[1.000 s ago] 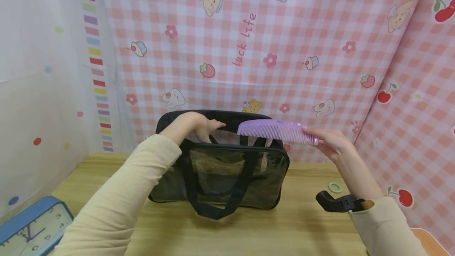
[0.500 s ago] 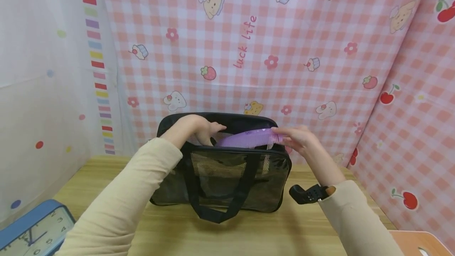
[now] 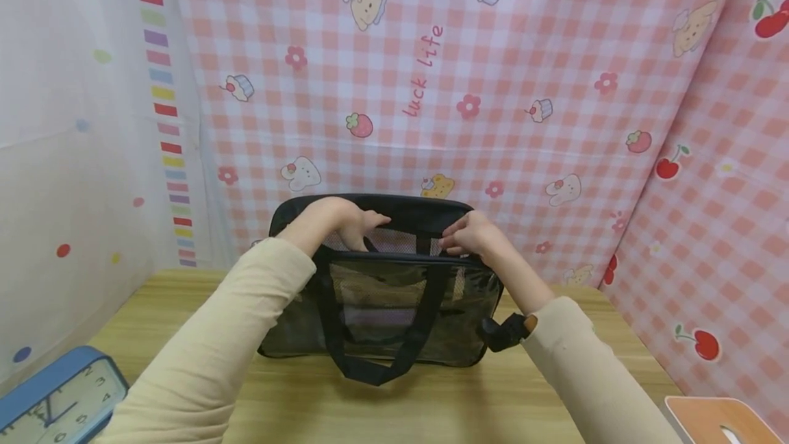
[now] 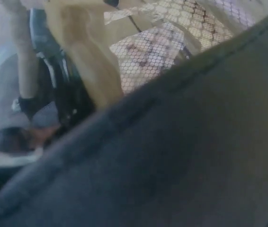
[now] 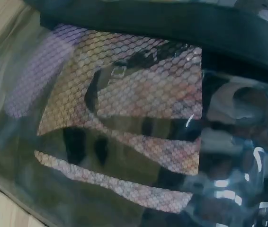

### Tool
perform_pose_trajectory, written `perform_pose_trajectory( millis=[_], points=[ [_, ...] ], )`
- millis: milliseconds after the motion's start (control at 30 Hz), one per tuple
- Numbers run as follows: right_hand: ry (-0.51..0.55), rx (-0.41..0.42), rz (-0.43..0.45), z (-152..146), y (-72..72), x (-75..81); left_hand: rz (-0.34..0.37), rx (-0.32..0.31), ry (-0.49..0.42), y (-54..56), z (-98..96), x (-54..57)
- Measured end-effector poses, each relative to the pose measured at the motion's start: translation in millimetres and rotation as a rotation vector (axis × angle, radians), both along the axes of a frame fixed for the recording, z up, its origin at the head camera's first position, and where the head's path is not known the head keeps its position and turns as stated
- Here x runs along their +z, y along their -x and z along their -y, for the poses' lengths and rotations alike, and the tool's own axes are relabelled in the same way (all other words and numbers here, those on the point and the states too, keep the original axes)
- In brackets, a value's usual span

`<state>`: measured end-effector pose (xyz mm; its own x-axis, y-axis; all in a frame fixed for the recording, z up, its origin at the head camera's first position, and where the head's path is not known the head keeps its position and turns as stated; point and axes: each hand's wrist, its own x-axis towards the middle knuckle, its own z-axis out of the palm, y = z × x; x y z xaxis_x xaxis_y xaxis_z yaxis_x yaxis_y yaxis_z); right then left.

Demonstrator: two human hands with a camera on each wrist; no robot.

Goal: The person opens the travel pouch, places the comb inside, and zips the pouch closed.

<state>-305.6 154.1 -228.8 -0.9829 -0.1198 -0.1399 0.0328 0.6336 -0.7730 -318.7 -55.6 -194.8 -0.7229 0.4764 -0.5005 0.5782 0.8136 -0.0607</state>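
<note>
Head view: purple comb (image 5: pixel 44 71) lies lengthwise along the see-through black bag (image 3: pixel 382 293), right hand (image 3: pixel 471 235) loose-fingered at its mouth, left hand (image 3: pixel 354 221) with grip hidden.

Saw the bag's dark, stitched panel (image 4: pixel 172 151) slanting up rightward. Above its middle, made out pale mesh (image 4: pixel 143 56) and a blurred tan form (image 4: pixel 84 47) reaching the panel's edge. Above its left end, found dark shapes (image 4: pixel 72 97) too blurred to name; above its right end, a purplish patch (image 4: pixel 232 10).

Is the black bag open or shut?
Open. In the head view, the black bag's front rim and back rim stand apart, with mesh showing between them.
</note>
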Motion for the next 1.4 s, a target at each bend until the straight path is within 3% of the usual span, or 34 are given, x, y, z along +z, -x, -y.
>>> perform_pose_trajectory(
  millis=[133, 367, 467, 567, 800, 967, 1167, 1267, 1400],
  points=[
    [0.050, 0.009, -0.042, -5, -0.4, -0.9, 0.004, 0.016, -0.014, -0.7, 2.3, -0.3],
    [0.145, -0.013, -0.029, -16, 1.5, -0.3, 0.001, 0.032, -0.056, -2.5, 7.9, -1.6],
    [0.142, -0.005, -0.024, -16, 1.4, 1.0, 0.014, 0.041, -0.166, -6.5, 13.8, -1.4],
    [0.132, -0.009, -0.019, -16, 0.7, 2.7, 0.013, 0.051, -0.338, -11.3, 22.0, -2.4],
    [0.122, 0.005, -0.020, -14, -1.1, 5.9, -0.102, 0.047, -0.643, -27.9, 46.5, -6.2],
    [0.128, 0.018, -0.032, -10, -1.7, 8.1, -0.260, 0.048, -0.790, -48.2, 62.7, -17.5],
    [0.089, 0.031, -0.050, 0, -1.6, 11.5, -0.524, 0.153, -0.839, -79.4, 83.9, -39.2],
    [0.063, 0.039, -0.052, 6, -0.6, 12.4, -0.696, 0.193, -0.872, -92.5, 95.1, -53.0],
    [0.018, 0.046, -0.064, 16, -0.2, 13.5, -0.984, 0.165, -0.942, -101.7, 106.7, -76.0]
  ],
)
